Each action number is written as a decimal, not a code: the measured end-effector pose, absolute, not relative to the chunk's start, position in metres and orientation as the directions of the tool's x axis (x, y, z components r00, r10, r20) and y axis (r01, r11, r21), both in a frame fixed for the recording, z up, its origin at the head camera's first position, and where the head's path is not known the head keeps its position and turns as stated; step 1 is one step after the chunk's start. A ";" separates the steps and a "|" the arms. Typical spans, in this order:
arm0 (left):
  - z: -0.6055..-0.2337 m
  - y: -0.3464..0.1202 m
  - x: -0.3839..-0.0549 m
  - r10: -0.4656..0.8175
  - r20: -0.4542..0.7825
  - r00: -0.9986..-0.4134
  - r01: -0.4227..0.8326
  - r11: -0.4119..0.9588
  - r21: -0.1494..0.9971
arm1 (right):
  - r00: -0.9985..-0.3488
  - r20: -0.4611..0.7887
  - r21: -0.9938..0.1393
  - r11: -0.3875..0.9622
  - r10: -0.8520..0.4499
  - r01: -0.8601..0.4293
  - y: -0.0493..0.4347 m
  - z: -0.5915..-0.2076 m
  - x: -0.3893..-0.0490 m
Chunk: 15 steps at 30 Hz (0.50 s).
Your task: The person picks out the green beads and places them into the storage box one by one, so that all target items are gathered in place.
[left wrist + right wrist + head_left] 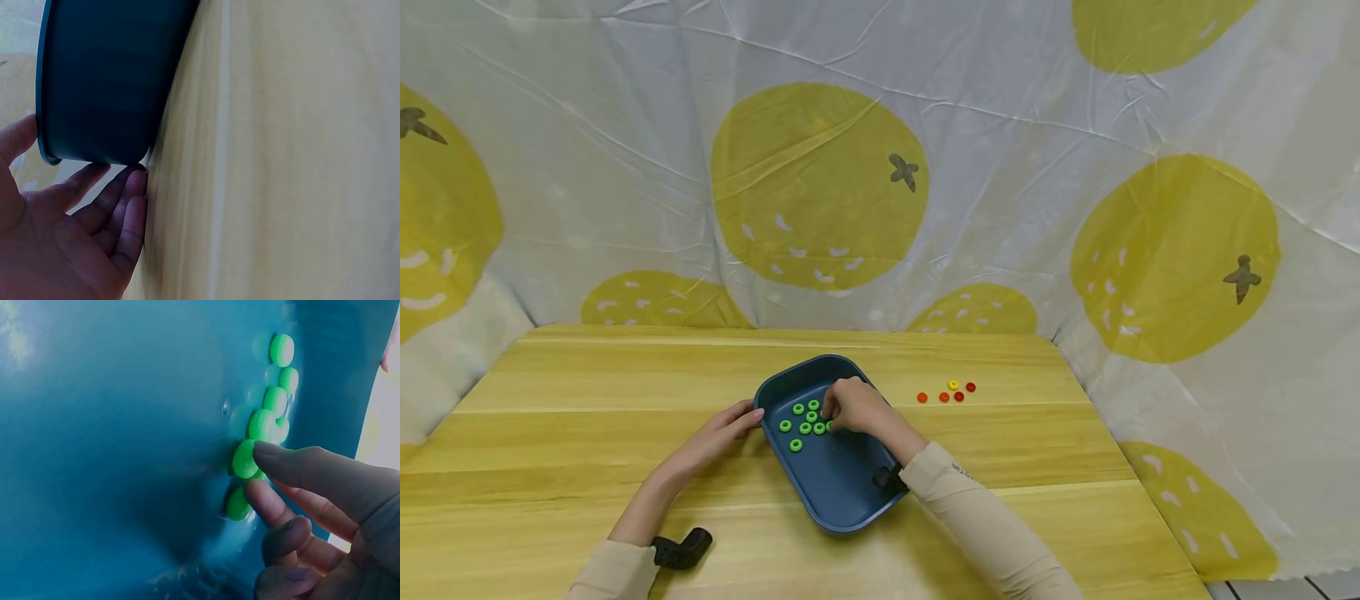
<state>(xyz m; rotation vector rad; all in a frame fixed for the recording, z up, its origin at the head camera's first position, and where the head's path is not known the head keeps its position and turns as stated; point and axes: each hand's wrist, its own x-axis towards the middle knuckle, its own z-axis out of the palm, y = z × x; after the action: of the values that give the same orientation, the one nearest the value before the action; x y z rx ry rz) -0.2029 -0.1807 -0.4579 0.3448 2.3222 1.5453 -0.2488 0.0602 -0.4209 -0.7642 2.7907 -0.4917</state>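
Note:
A dark blue rectangular tray [842, 487] sits on the table, with several small green rings [795, 446] lying in its far half. My left hand [730, 425] is at the tray's left side. In the left wrist view, the left thumb is at the rim and the fingertips touch the outer wall of the tray [106, 81]. Inside the tray, my right hand [859, 407] reaches down to the rings. The right wrist view shows its thumb and forefinger pinching a green ring [245, 460] at the end of a close cluster. Its other fingers are curled.
Several small orange, red and yellow rings [944, 397] lie on the wooden table [1000, 450] to the right of the tray. A white curtain [985, 192] with yellow fruit prints hangs behind the table. Black devices [681, 550] are strapped to the wrists.

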 end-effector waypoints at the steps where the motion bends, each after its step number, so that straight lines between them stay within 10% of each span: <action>1: -0.458 -0.181 -0.203 0.380 -0.138 -0.915 0.022 0.388 0.921 | -0.844 -0.107 -0.368 0.810 -0.525 -0.457 0.060 -0.421 -0.249; 15: -0.456 -0.181 -0.202 0.352 -0.164 -0.921 -0.022 0.375 0.927 | -0.804 -0.052 -0.512 0.707 -0.592 -0.487 0.066 -0.404 -0.256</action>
<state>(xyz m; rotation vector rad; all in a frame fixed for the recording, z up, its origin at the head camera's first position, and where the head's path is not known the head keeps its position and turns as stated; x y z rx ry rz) -0.2019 -0.1807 -0.4558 0.2894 2.3056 1.5619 -0.2555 0.0663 -0.4035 -0.8656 2.7025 -0.7214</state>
